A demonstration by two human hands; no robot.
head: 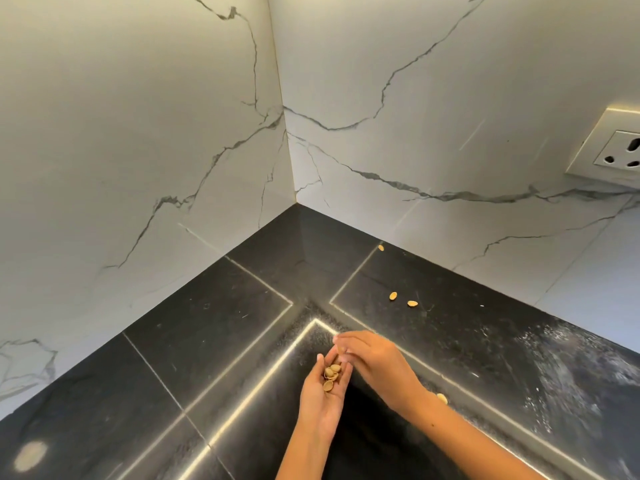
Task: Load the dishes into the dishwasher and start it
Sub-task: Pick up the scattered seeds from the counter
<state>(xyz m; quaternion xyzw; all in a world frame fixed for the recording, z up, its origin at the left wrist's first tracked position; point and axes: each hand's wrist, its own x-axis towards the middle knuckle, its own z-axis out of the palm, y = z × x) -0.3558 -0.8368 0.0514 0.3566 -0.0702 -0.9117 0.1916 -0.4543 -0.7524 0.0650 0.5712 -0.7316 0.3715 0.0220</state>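
My left hand (pixel 320 396) was cupped palm-up, holding shells (pixel 331 374). Right hand (pixel 375 367) pinched one shell (pixel 342 349) just above them. Counter (pixel 214 327): three loose shells (pixel 393 295) farther back toward the corner, near the right wall (pixel 450 98). No dishes or dishwasher visible.

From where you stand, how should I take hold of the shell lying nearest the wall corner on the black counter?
Pinch that shell across its narrow width with thumb and fingertip, coming straight down from above. It lies small and low on the counter, close to the marble wall, so a side approach looks cramped. Use the right hand; the left hand is cupping gathered shells.
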